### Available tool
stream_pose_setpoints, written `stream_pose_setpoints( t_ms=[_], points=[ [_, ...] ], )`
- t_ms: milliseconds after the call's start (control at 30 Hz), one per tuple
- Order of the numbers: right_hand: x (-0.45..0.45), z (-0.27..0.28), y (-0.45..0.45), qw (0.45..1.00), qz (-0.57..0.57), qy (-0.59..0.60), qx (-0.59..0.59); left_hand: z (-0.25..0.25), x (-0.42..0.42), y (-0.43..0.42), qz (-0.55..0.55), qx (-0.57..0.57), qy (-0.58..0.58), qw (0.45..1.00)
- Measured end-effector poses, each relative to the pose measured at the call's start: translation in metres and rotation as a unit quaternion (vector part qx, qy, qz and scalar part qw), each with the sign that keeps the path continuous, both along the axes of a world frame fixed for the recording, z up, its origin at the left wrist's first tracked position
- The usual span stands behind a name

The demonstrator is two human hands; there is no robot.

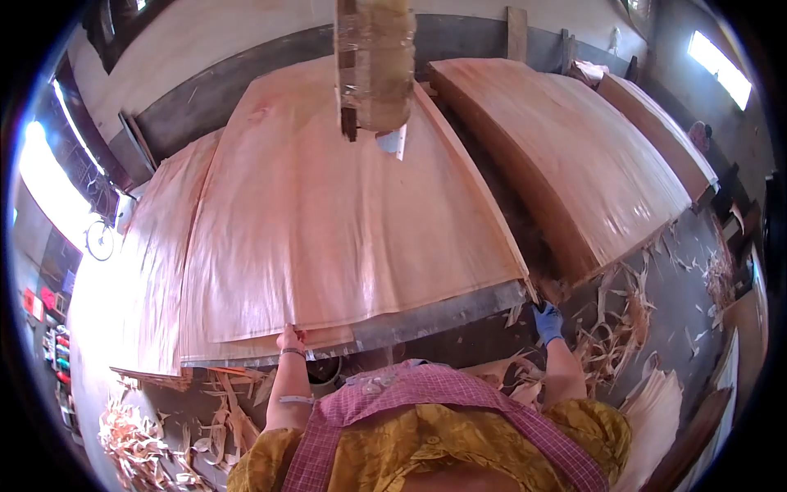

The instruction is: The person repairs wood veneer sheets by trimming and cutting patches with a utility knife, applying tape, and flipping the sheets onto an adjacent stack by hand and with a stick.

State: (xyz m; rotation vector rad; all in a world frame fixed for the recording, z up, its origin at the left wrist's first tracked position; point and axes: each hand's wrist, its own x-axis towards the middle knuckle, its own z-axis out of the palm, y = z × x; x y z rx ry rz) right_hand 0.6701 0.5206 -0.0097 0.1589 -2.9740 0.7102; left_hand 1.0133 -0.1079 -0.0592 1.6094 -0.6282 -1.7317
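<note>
A large, thin sheet of reddish wood veneer [328,205] spreads over the bench in front of me, its near edge slightly wavy. My left hand [288,338], bare with a band at the wrist, is closed on that near edge, left of the middle. My right hand [548,322] wears a blue glove and is closed at the sheet's near right corner. Something small and dark shows at its fingers, too unclear to name. A narrow veneer strip [479,184] runs along the sheet's right side down to this hand. Under the near edge, a grey bench edge [434,316] shows.
A tall veneer stack [566,156] stands to the right across a dark gap, with another stack [660,135] beyond. Another veneer pile [156,254] lies left. A plastic-wrapped post [375,66] hangs overhead. Wood shavings [135,443] litter the floor. A bicycle wheel [100,240] shows far left.
</note>
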Motion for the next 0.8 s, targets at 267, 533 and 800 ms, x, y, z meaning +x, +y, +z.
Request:
stream_pose_setpoints(
  t_ms=[267,533,800],
  points=[
    [-0.052,0.007,0.079,0.989,-0.037,0.02,0.141,0.005,-0.001,-0.002,0.007,-0.047,0.017,0.999],
    [-0.072,-0.079,0.063,0.947,0.167,0.244,0.123,0.031,-0.019,0.066,0.007,0.001,0.075,0.997],
    [0.051,-0.004,-0.24,0.823,0.19,-0.42,-0.331,0.003,-0.036,0.075,-0.091,0.012,0.124,0.988]
  ],
)
